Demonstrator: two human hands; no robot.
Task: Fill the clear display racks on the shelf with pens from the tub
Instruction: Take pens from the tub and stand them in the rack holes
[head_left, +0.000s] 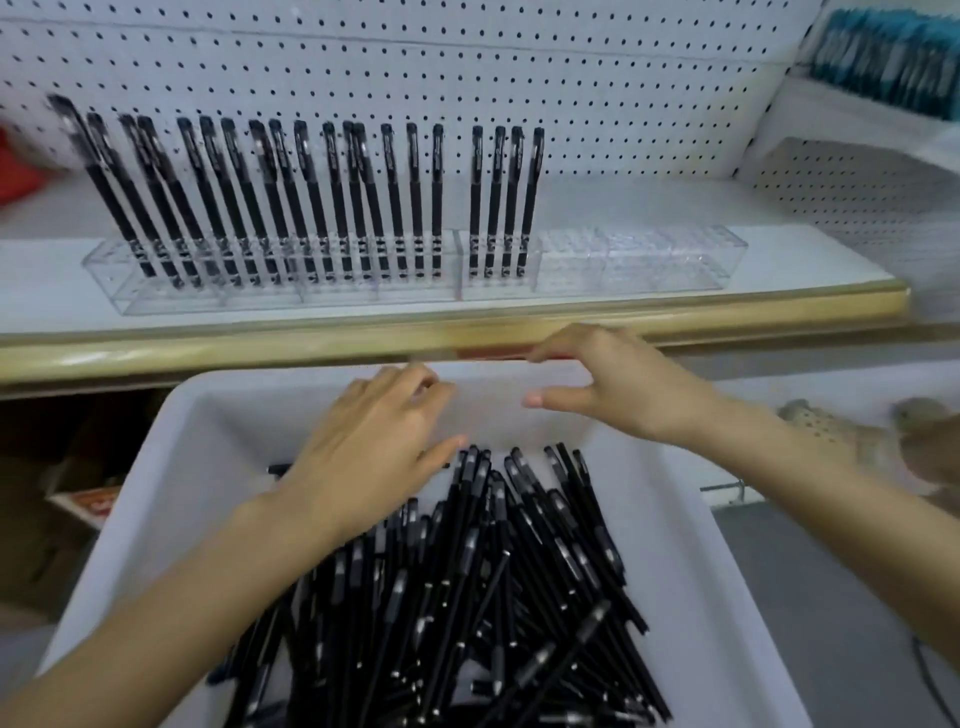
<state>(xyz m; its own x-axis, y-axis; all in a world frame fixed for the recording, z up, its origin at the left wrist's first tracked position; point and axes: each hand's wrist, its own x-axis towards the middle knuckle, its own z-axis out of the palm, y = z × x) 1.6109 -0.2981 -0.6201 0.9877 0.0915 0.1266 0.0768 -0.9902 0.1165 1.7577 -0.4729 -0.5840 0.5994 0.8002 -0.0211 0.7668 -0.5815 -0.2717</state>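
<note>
Currently, the left hand (374, 447) and right hand (618, 384) hover spread and empty above the far edge of the tub (171, 467), likely positioned to gather pens (493, 571) heaped toward its near edge. The rack (639, 260) toward the right end of the shelf (52, 280) stands mostly unfilled.

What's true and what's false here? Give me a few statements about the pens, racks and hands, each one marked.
1. The left rack holds more pens than the right rack. True.
2. The right hand pinches a pen. False: it holds nothing, fingers relaxed.
3. The pens in the tub are black. True.
4. The right rack is full. False: only four pens stand at its left end.
</note>
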